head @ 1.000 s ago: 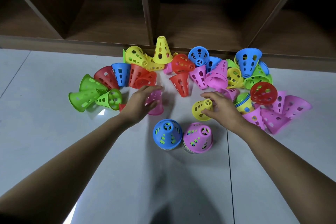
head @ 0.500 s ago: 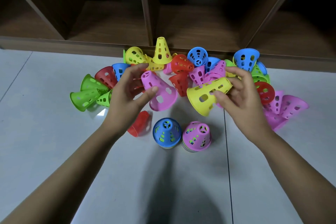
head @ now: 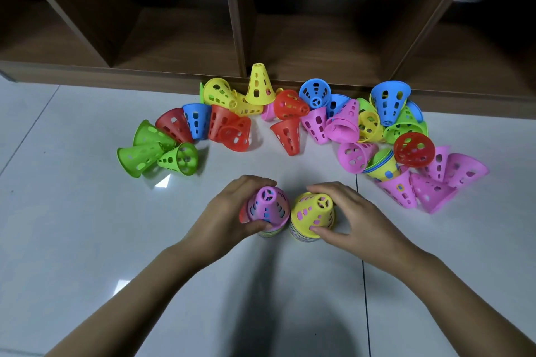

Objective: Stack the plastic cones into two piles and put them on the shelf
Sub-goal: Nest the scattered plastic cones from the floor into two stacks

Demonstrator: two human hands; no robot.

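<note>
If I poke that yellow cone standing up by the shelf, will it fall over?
Probably not easily: the yellow cone stands on its wide rim, narrow end up. It is likely light, its wall full of holes. On its side it would probably roll in a curve, one end being wider.

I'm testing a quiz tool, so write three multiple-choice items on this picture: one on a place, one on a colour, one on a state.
1. Where do the left pile and right pile stand?
A on a table; B on the floor; C in a box.
2. What colour is the top cone under the right hand?
A blue; B green; C yellow.
3. What is the left hand doing?
A gripping the pink cone; B lying flat; C pointing.

Answers: B, both piles sit on the floor; C, it shows yellow under that hand; A, fingers and thumb curl round it.
</note>
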